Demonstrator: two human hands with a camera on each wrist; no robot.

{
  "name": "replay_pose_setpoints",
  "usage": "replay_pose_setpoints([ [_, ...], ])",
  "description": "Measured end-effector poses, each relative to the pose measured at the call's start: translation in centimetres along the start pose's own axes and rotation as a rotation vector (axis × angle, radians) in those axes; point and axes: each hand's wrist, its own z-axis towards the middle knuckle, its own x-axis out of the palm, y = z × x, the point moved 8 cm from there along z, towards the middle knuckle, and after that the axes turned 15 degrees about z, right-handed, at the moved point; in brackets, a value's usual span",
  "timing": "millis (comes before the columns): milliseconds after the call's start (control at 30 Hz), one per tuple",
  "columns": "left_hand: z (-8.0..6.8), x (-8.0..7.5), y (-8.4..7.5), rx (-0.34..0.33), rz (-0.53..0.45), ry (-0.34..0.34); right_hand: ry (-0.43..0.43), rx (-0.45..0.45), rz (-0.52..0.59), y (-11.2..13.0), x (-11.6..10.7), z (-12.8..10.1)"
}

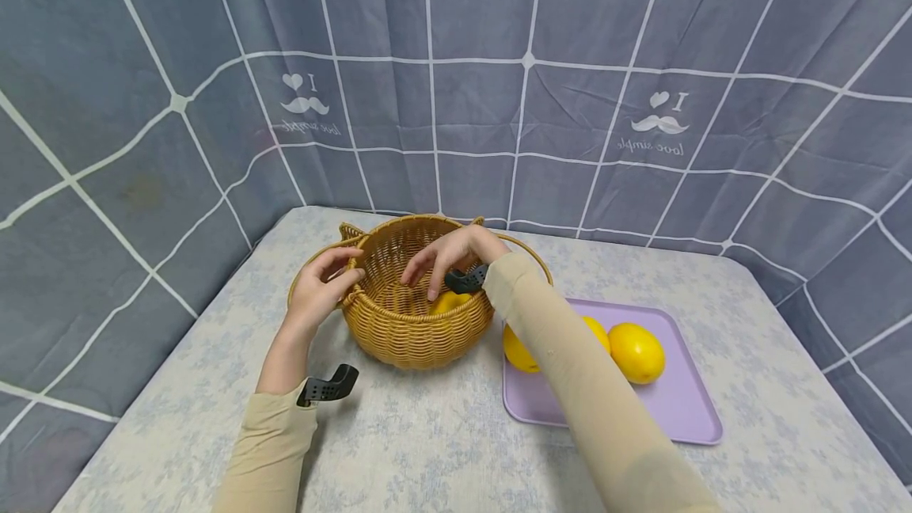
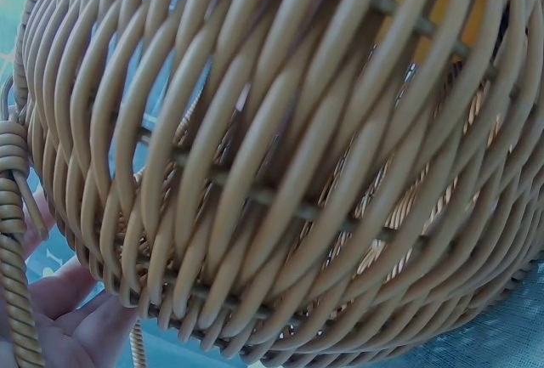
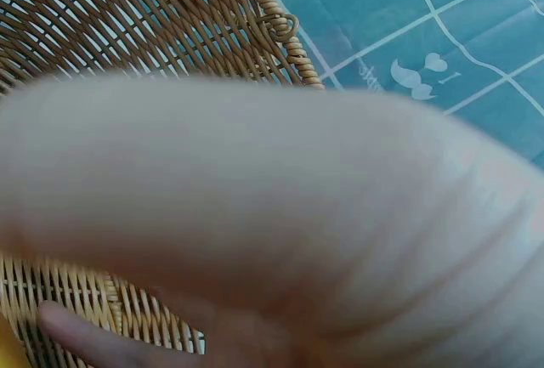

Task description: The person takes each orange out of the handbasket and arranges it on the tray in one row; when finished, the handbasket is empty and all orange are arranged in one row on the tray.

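Observation:
A round wicker basket [image 1: 409, 343] with cat-ear shapes on its rim stands on the table. My left hand [image 1: 317, 291] grips its left rim, thumb and fingers at the edge; the left wrist view is mostly filled by the woven wall [image 2: 255, 147]. Inside the basket lies a yellow lemon [image 1: 449, 304], partly hidden by the front rim. Just above it hangs my right hand [image 1: 459, 250], reaching over the right rim, fingers loosely bent and pointing down, with nothing held. In the right wrist view that hand [image 3: 238, 198] covers much of the basket's inside.
To the right, a purple tray [image 1: 687, 414] holds several lemons; one lemon [image 1: 636, 353] shows whole, while another lemon [image 1: 518, 351] is partly behind my right sleeve [image 1: 570, 370]. A thin basket handle [image 1: 534, 252] is folded down on the right. A grey checked curtain [image 1: 477, 109] hangs behind the table.

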Motion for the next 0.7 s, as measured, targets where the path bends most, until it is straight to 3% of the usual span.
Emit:
replay_pose_setpoints([
  [267, 0.0, 0.0, -0.2, 0.017, -0.015, 0.000, 0.025, 0.084, -0.011, -0.8, 0.3, 0.0],
  [433, 0.0, 0.0, -0.2, 0.035, -0.035, -0.003, -0.023, 0.168, -0.077, -1.3, 0.1, -0.4],
  [700, 0.0, 0.0, -0.2, 0.037, -0.034, -0.005, -0.071, 0.198, -0.027, -1.6, -0.1, -0.5],
])
